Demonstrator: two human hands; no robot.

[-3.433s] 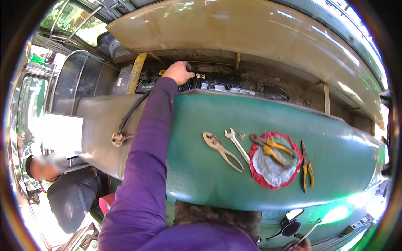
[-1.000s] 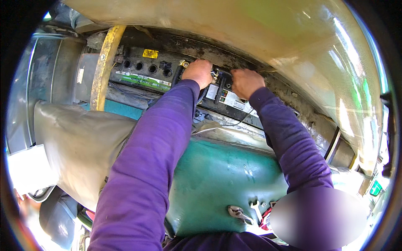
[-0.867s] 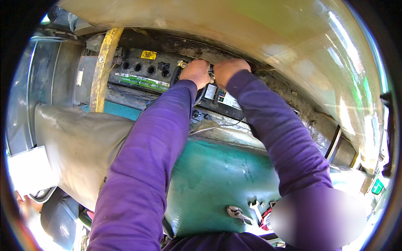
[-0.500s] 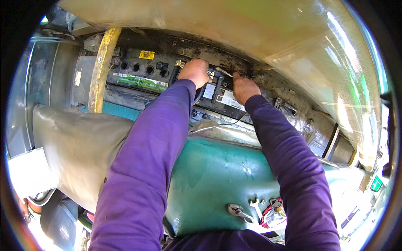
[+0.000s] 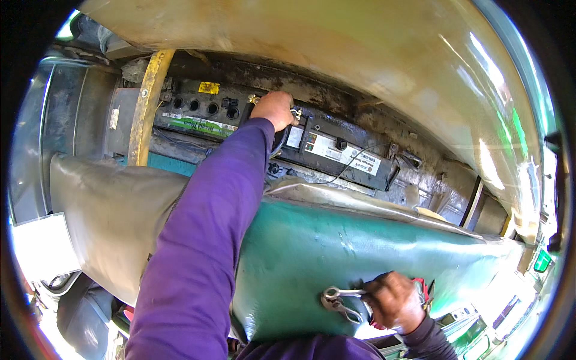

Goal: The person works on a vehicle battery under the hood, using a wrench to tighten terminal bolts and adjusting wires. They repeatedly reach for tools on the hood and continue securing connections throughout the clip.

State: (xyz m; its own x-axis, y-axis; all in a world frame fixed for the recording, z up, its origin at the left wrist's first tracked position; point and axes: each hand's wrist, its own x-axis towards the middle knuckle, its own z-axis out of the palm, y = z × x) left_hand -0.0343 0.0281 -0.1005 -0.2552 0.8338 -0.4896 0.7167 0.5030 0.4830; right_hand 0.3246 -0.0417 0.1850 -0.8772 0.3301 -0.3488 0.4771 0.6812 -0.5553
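My left hand [image 5: 272,109] is curled around a metal cable clamp [image 5: 297,114] at the join of two long black batteries [image 5: 330,135] in the recess; its fingertips are partly hidden. The left battery has a row of round openings. My right hand [image 5: 391,300] is low over the green padded seat [image 5: 300,252], closed on a silver wrench [image 5: 334,293], whose ring end sticks out to the left. Slip-joint pliers [image 5: 349,313] lie just beneath it. A red-edged cloth [image 5: 423,288] is mostly hidden behind that hand.
A yellow bracket [image 5: 151,96] crosses the recess at left. A tan panel [image 5: 336,27] overhangs the batteries. A brown cushion [image 5: 108,204] adjoins the green seat, with a white card [image 5: 42,246] at its edge. A thin cable [image 5: 348,165] runs over the right battery.
Since half a second ago my right hand has left the battery and dropped to the tools on the seat. My left hand stays at the clamp. Earlier the view showed more of the seat.
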